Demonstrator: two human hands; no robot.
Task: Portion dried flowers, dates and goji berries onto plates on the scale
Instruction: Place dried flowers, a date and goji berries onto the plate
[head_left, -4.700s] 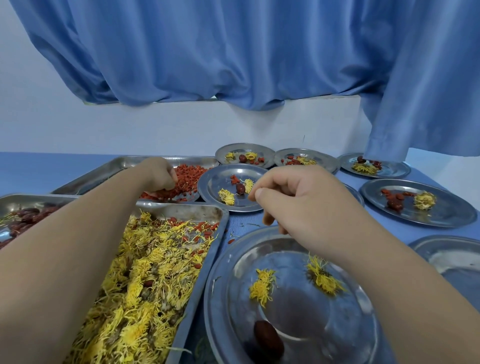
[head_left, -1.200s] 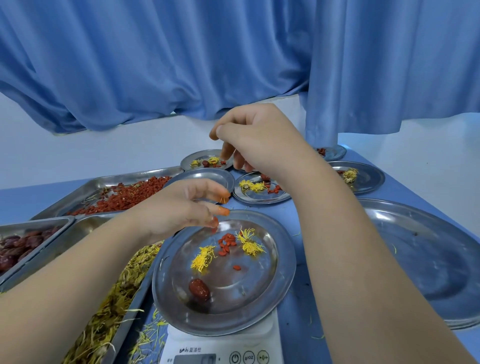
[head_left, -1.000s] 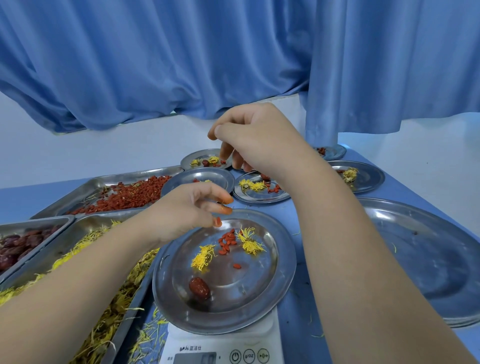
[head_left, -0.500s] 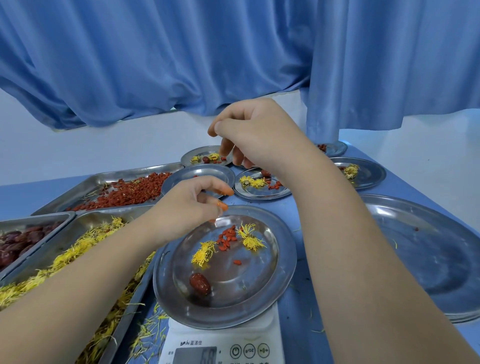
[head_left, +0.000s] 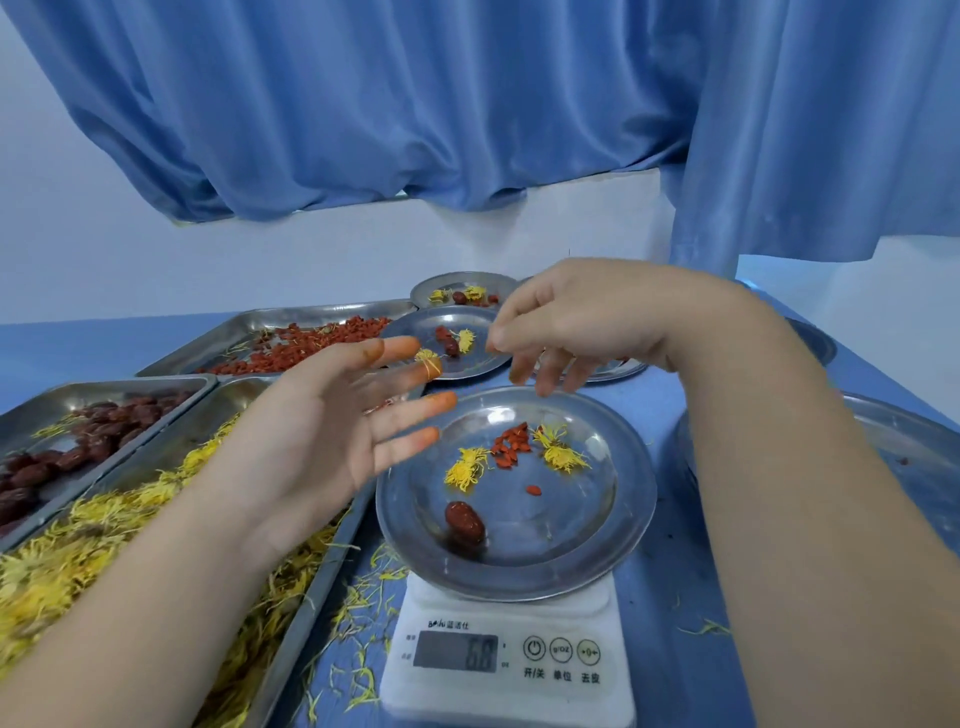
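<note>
Left hand: fingers spread straight, holding nothing. Right hand: fingers loosely curled downward, holding nothing. Below, between both hands, the steel plate sits on the digital scale, carrying one date, goji berries and two dried flowers.

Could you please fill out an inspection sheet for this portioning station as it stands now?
Surface: blue table, strewn with loose petals.
Job's things: plate on the scale holds one date, two flowers, and a cluster of goji berries; goji tray, date tray and flower tray on the left.
Clutter: filled plates behind; empty plates at right.
Grippers: left hand open, fingers spread, tips orange-stained; right hand above the plate's far rim, loosely curled, nothing seen in it.
Cables: nothing seen.
Surroundings: blue curtain, white wall.
</note>
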